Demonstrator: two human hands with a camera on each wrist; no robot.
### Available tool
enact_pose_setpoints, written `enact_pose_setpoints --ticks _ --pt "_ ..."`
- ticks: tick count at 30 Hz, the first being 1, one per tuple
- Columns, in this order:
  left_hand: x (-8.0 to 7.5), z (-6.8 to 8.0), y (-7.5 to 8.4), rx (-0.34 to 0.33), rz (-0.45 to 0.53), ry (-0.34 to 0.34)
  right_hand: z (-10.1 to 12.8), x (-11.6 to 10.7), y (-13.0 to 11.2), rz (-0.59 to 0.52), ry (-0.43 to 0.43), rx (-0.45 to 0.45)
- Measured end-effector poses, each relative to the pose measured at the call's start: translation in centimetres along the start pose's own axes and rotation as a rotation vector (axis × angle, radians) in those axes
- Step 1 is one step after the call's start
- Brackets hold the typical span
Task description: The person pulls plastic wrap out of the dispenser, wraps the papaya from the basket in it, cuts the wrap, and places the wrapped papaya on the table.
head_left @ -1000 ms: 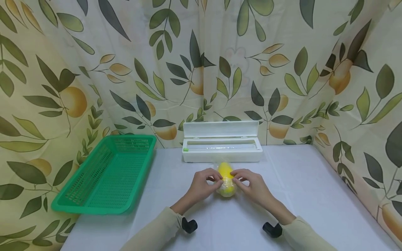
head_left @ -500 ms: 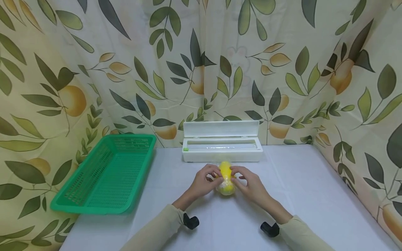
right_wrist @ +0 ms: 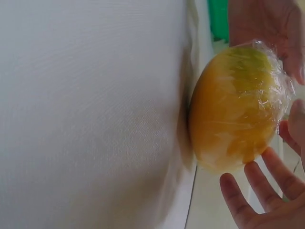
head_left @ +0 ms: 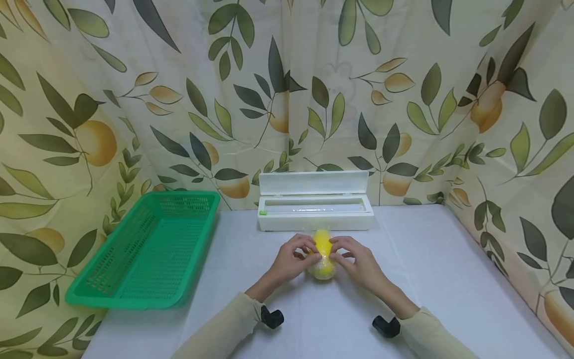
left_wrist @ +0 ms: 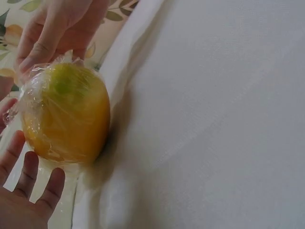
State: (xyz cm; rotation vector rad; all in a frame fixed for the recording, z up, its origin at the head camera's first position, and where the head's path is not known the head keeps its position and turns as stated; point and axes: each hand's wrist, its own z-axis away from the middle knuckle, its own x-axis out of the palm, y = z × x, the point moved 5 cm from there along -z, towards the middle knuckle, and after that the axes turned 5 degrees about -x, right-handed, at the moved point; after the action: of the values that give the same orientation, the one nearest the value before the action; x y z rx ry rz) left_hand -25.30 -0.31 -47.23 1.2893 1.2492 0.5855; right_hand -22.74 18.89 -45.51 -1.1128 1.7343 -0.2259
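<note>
Glossy, crinkled cling film (left_wrist: 35, 95) (clear plastic) over smooth fruit (left_wrist: 66, 114); matt cloth tabletop (left_wrist: 214, 119).

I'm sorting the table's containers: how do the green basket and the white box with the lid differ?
The green basket is perforated mesh with no lid; the white box has solid walls and a lid standing open behind it. The basket lies at the table's left edge, running front to back; the box lies crosswise at the back, just behind the wrapped yellow fruit. Both are long plastic containers that neither hand touches.

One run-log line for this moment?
both hands pinch cling film on yellow fruit | fruit on table | dispenser open | green basket left
</note>
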Motion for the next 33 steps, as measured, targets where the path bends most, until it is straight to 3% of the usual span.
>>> enact_pose_setpoints --ticks 5,15,20,27,33 --pt "-0.3 -0.5 -0.3 0.033 -0.051 0.036 -0.5 0.4 -0.3 -0.012 0.000 -0.023" --pt "-0.6 -0.9 -0.9 0.008 -0.012 0.056 -1.5 0.8 -0.5 -0.010 -0.004 -0.030" --pt "-0.8 -0.4 -0.8 0.009 -0.016 0.004 -1.2 0.5 -0.2 -0.028 -0.040 -0.016" --pt "-1.7 0.6 -1.8 -0.037 0.054 -0.143 -0.5 -0.2 0.8 -0.109 -0.171 0.008" --pt "-2.1 0.6 -2.3 -0.036 0.101 -0.132 -0.6 -0.2 1.0 -0.140 -0.191 -0.016"
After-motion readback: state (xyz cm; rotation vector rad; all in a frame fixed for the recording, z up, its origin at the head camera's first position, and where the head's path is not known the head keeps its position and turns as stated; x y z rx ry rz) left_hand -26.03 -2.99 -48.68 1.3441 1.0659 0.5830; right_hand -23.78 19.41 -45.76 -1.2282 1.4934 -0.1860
